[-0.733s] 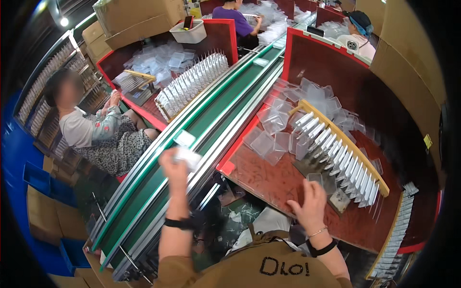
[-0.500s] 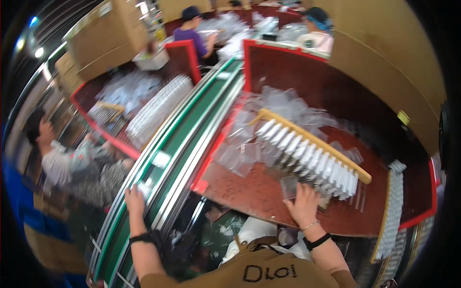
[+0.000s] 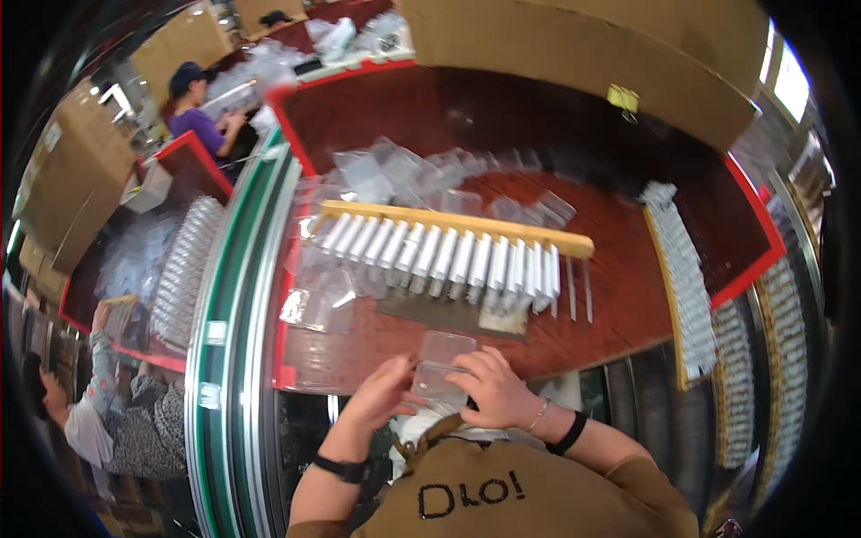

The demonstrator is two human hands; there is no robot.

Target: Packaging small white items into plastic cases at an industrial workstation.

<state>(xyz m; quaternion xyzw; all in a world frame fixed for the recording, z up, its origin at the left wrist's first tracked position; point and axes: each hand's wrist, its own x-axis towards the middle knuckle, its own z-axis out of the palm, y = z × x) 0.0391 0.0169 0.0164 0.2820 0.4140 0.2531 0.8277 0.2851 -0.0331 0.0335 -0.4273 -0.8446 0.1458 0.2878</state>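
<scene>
Clear plastic box in right hand at the table's near edge, left hand just beside it.

Clear plastic box (image 3: 440,382) sits between both hands, in front of the torso, two clear panels end to end, long axis running away from the person. Right hand (image 3: 495,387) is nearer: fingers narrow, bent over the box's right side, gripping it. Left hand (image 3: 381,394) at the box's left side, fingers half curled, thumb toward the box; contact or pinch, can't tell. Wooden rail (image 3: 457,225) with white strips (image 3: 437,254) lies beyond, crosswise on red table (image 3: 619,314), apart from both hands.
</scene>
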